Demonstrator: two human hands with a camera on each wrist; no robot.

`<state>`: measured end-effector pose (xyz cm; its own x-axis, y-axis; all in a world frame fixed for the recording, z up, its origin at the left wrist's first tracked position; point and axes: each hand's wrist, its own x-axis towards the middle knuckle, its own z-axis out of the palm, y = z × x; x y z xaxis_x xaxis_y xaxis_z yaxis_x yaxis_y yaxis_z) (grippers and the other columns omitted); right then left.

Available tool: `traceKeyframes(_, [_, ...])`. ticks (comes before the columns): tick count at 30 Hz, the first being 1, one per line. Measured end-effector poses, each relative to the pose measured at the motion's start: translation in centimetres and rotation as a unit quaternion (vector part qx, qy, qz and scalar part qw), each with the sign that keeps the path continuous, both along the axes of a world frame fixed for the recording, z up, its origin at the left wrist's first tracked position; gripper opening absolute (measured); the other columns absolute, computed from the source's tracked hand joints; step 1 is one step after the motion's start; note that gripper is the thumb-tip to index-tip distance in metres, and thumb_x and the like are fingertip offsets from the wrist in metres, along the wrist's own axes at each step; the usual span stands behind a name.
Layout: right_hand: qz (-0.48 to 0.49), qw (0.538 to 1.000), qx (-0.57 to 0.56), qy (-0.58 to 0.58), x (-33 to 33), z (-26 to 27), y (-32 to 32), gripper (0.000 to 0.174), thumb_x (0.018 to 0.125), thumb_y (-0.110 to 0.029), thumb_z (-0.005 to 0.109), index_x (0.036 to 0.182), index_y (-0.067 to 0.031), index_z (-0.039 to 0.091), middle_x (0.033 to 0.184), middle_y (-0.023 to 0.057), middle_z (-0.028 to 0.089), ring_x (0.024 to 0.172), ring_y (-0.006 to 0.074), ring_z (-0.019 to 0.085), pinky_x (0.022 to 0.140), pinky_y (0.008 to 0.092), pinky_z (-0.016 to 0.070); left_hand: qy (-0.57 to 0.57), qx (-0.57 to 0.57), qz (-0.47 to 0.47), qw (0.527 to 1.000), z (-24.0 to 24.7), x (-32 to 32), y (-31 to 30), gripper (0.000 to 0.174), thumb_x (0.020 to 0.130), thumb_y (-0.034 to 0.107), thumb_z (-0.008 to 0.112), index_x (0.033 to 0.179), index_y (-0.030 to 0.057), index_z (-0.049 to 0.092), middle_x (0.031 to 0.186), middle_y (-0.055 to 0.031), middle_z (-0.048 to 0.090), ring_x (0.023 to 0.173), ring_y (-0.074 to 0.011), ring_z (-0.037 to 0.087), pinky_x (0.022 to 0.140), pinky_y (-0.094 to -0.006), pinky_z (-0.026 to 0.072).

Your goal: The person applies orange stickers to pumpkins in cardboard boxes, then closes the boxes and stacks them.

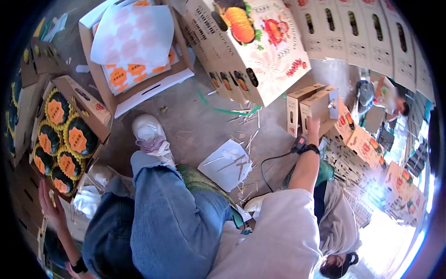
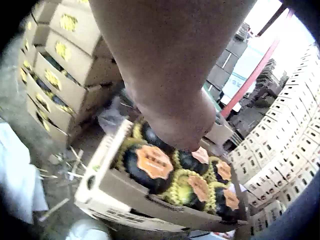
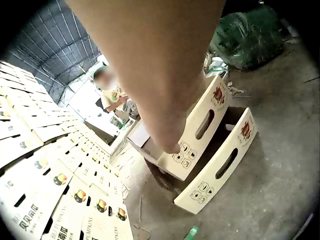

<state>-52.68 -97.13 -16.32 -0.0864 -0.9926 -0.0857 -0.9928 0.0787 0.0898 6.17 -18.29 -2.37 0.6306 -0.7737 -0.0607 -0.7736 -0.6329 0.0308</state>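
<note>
A carton (image 1: 102, 139) of dark green pumpkins with orange labels and yellow foam nets stands at the left in the head view. Beside its near corner is my left hand (image 1: 52, 207), its fingers extended. The left wrist view has that hand (image 2: 175, 125) over the pumpkins (image 2: 192, 160) at the carton's far side, fingers mostly hidden. On the right, my right hand (image 1: 313, 128) grips the end wall of an empty carton (image 1: 318, 104); in the right wrist view, a fingertip of the hand (image 3: 167, 130) lies on the printed wall (image 3: 187, 150), other fingers hidden. A second carton (image 3: 220, 175) stands against it.
An open carton with patterned paper (image 1: 132, 42) and a large printed carton (image 1: 265, 51) stand ahead. Straw and a white sheet (image 1: 225, 165) lie on the floor. Cartons are stacked at the right (image 3: 70, 185). A person (image 1: 341, 223) sits close at the right; another (image 1: 392, 100) is farther off.
</note>
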Motion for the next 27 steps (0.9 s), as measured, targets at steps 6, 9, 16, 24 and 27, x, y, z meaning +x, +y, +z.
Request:
traceKeyframes(6, [0.197,0.963,0.129,0.131,6.7,-2.6,2.1,0.034,0.085,-0.033,0.052,0.102,-0.0052,0.062,0.102,0.0185,0.06,0.1,0.0336,0.056,0.085,0.041,0.0458,0.118,0.063,0.287,0.949,3.5,-7.5,10.6,0.032,0.094,0.012,0.045,0.124,0.0012,0.048,0.122,-0.0129,0.053,0.11,-0.0287,0.052,0.091,-0.0371,0.0417])
traceKeyframes(9, [0.266,0.957,0.114,0.033,10.5,-2.0,8.6,0.032,0.084,-0.035,0.051,0.093,-0.0059,0.062,0.096,0.0174,0.06,0.092,0.0356,0.056,0.079,0.0444,0.0458,0.169,0.029,0.373,0.912,2.8,-10.3,11.9,0.031,0.094,0.012,0.045,0.123,0.001,0.049,0.12,-0.0124,0.054,0.108,-0.0275,0.052,0.091,-0.0362,0.0419])
traceKeyframes(16, [0.328,0.877,0.344,-0.065,10.3,1.8,23.7,0.033,0.078,-0.019,0.058,0.111,-0.0155,0.055,0.111,0.0087,0.054,0.097,0.0329,0.055,0.082,0.0423,0.0473,0.242,-0.065,0.411,0.876,0.6,-9.6,10.0,0.03,0.095,0.013,0.045,0.121,0.0007,0.05,0.116,-0.011,0.055,0.104,-0.0246,0.053,0.089,-0.0341,0.0425])
traceKeyframes(24, [0.349,0.89,0.28,-0.084,5.5,3.7,27.6,0.035,0.082,-0.018,0.056,0.117,-0.0149,0.053,0.104,0.0124,0.06,0.097,0.0324,0.057,0.081,0.0447,0.0472,0.311,-0.184,0.391,0.846,0.4,-6.9,6.5,0.028,0.095,0.014,0.045,0.118,0.0004,0.051,0.111,-0.0095,0.057,0.1,-0.0212,0.054,0.087,-0.0317,0.0431])
traceKeyframes(27, [0.307,0.932,0.177,-0.08,5.2,6.9,26.6,0.027,0.086,-0.017,0.054,0.112,-0.0115,0.053,0.087,0.0137,0.063,0.083,0.0262,0.062,0.073,0.0404,0.0495,0.338,-0.223,0.382,0.831,0.4,-6.9,5.5,0.028,0.095,0.015,0.045,0.118,0.0002,0.052,0.109,-0.0089,0.058,0.098,-0.02,0.054,0.086,-0.0308,0.0433])
